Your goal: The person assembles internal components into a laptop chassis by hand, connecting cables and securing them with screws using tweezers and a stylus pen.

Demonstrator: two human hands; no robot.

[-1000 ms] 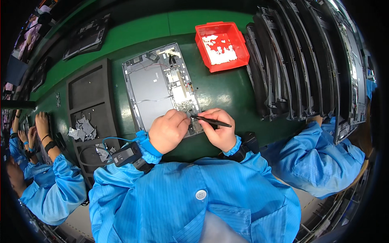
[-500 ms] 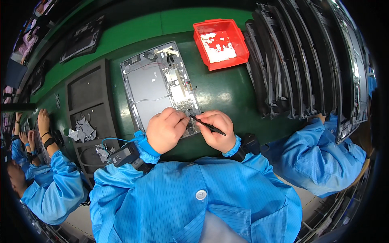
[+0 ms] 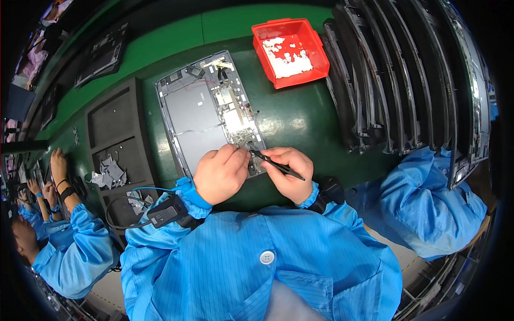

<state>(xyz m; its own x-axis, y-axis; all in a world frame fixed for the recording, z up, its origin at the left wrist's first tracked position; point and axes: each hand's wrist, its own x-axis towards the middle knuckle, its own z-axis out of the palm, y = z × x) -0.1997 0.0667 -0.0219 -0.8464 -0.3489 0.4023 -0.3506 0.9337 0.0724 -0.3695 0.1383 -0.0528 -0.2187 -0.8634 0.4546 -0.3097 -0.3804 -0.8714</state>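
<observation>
A grey laptop chassis (image 3: 194, 109) lies before me, its circuit board (image 3: 232, 116) exposed along the right side. My right hand (image 3: 292, 174) grips a pair of black tweezers (image 3: 279, 165), whose tip touches or hovers just over the lower part of the board. Beside that tip, my left hand (image 3: 221, 174) rests on the chassis's near edge with its fingers bent and pressed together. Whatever those fingertips may pinch is hidden from view. A blue wrist strap with a cord circles my left wrist.
Beyond the chassis stands a red bin (image 3: 323, 60) holding small white pieces. Many dark laptop parts (image 3: 396, 80) stand in a row at the right. A dark foam tray (image 3: 140, 123) with silvery scraps (image 3: 111, 174) lies left. Co-workers in blue sleeves (image 3: 88, 227) sit on both sides.
The tweezers and my right hand have shifted slightly right, the tweezers' rear end dropping a little. My left hand stays nearly in place. The whole view has moved slightly.
</observation>
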